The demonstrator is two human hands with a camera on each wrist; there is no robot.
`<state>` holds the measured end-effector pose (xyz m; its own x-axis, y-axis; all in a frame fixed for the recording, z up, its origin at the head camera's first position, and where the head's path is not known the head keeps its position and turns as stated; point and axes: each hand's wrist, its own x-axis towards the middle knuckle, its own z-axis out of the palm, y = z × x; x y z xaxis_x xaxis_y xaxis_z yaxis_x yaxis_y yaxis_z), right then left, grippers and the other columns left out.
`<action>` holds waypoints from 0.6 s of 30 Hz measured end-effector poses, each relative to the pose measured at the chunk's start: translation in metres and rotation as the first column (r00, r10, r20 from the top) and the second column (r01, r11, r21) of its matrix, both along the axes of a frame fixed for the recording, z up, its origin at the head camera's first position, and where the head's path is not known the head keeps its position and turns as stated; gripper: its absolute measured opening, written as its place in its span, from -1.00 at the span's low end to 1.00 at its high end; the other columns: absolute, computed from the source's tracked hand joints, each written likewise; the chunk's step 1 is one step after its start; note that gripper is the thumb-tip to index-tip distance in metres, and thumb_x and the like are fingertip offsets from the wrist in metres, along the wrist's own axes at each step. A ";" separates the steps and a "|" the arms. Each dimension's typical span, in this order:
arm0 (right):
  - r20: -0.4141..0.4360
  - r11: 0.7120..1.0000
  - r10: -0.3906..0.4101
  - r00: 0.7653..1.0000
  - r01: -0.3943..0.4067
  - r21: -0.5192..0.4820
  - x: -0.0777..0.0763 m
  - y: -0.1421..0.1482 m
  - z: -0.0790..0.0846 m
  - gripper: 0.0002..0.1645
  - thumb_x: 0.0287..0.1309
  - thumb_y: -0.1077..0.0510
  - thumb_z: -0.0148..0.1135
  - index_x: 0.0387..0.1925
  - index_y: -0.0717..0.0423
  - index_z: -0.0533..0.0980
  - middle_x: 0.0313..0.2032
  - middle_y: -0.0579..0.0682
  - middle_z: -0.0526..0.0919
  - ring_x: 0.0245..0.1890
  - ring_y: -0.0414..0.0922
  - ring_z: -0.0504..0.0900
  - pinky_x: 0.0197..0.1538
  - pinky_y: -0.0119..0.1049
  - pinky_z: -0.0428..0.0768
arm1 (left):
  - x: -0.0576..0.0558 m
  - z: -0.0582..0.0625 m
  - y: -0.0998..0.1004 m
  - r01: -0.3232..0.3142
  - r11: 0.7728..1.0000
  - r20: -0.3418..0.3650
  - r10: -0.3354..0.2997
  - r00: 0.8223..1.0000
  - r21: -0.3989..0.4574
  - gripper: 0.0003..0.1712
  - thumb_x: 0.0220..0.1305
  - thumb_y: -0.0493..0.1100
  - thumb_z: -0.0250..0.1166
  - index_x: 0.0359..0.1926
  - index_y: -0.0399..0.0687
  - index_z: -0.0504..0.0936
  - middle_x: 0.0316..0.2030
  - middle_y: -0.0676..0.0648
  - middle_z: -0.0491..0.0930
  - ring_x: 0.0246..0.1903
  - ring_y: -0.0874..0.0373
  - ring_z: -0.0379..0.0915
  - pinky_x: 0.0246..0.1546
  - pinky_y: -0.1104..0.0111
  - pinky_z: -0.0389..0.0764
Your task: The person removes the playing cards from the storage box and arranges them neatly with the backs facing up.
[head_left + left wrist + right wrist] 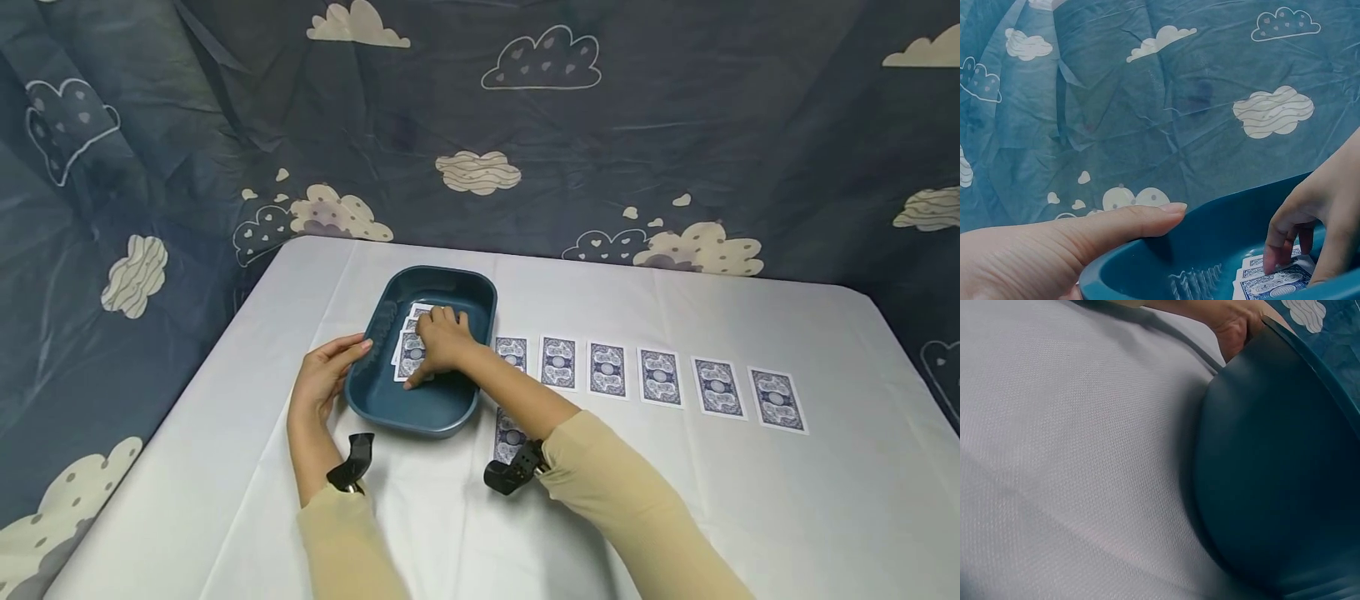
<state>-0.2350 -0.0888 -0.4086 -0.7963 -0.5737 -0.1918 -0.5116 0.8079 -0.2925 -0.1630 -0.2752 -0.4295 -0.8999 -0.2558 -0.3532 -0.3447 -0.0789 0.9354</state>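
Note:
On the left of the table, in the head view, is a dark teal plastic tray (450, 408) with raised walls. My left hand (322, 379) grips its left rim; the left wrist view has the thumb (1141, 224) over the edge, and the other fingers are mostly hidden. Inside the tray lie several overlapping playing cards (410, 354) with blue patterned backs up. My right hand (444, 340) reaches in over them, with bent fingers and thumb holding the top card (1275, 284) at its edges. In the right wrist view the tray's wall (1260, 456) hides the right fingers.
A row of face-down playing cards (607, 369) runs rightward from the tray, evenly spaced. Another card (510, 437) lies nearer, partly under my right forearm. White cloth (847, 500) covers the table, and a dark cloud-print curtain (420, 108) hangs behind and to the left.

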 end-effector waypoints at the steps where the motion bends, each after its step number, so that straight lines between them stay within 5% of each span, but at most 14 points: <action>1: 0.000 1.000 -0.004 1.000 0.004 -0.002 0.000 0.000 0.000 0.12 -0.56 -0.43 0.49 0.06 0.07 0.35 0.01 0.05 0.32 0.04 -0.03 0.22 0.13 -0.07 0.17 | 0.000 0.000 0.000 -0.001 1.000 -0.003 0.001 1.000 -0.002 -0.53 -0.05 0.00 0.46 -0.07 0.00 0.62 -0.29 0.20 0.60 -0.29 0.35 0.55 -0.29 0.48 0.56; 18: -0.027 0.999 0.029 0.999 -0.030 -0.026 0.000 0.000 0.000 0.15 -0.65 -0.41 0.53 0.03 0.12 0.37 -0.07 0.09 0.33 -0.02 0.01 0.23 0.14 -0.05 0.11 | -0.001 0.000 0.002 -0.012 1.000 -0.010 0.012 1.000 0.010 -0.62 -0.04 -0.02 0.46 -0.15 0.05 0.64 -0.32 0.19 0.61 -0.34 0.32 0.57 -0.34 0.46 0.58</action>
<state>-0.2352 -0.0884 -0.4083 -0.7836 -0.6015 -0.1555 -0.5428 0.7847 -0.2994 -0.1642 -0.2728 -0.4300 -0.9003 -0.2630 -0.3469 -0.3344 -0.0924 0.9379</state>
